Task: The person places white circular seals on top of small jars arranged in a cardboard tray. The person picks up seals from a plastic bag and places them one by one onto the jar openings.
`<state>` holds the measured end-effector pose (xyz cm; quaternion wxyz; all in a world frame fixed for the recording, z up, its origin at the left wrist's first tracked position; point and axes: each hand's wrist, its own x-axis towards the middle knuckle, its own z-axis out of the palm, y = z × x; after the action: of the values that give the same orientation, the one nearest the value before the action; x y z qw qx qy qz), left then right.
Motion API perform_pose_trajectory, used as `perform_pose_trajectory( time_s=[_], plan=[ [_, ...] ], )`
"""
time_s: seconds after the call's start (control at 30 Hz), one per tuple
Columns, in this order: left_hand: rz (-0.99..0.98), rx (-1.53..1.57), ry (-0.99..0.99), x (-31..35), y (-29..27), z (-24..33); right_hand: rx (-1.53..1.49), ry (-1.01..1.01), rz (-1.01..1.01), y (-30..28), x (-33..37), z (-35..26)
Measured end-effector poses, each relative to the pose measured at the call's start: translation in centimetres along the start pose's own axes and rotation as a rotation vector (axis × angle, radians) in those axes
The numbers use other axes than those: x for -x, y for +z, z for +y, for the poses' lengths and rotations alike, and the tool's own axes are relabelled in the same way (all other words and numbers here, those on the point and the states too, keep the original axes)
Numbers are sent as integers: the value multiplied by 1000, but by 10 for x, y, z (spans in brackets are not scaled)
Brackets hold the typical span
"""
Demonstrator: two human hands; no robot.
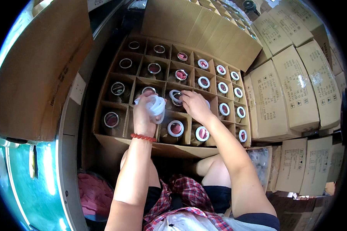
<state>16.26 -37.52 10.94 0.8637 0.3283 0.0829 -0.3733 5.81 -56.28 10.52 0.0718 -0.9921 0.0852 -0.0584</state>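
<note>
A large divided carton stands before me, with a silvery round-mouthed glass bottle in most of its cells. My left hand, a red bead bracelet at its wrist, is closed round a bunch of white plastic rings above the near cells. Just right of it, the fingers of my right hand pinch a single white ring, tilted over a bottle mouth. White rings sit on the mouths of bottles to the right and near, such as this ringed bottle. Bottles at the left, like this bare-mouthed bottle, have none.
A raised carton flap stands behind the cells, with another divided carton beyond it. Stacked closed cartons line the right side. At the left are a big brown carton and, lower down, a pink pile.
</note>
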Motion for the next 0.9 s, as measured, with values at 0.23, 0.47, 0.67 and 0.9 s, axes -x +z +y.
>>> perform_pose_trajectory(
  time_s=[0.23,0.47,0.67,0.9],
  plan=[
    [32,39,46,-2,-1,-2,174,-164,38,-10,17,-6],
    [35,-8,97,0,7,-2,-53,-164,-63,-8,6,-2],
    [1,-23,13,-9,-6,-7,77,-146,-80,-24,4,-17],
    [-2,-40,9,-7,1,-10,-309,-350,155,-68,-20,-70]
  ],
)
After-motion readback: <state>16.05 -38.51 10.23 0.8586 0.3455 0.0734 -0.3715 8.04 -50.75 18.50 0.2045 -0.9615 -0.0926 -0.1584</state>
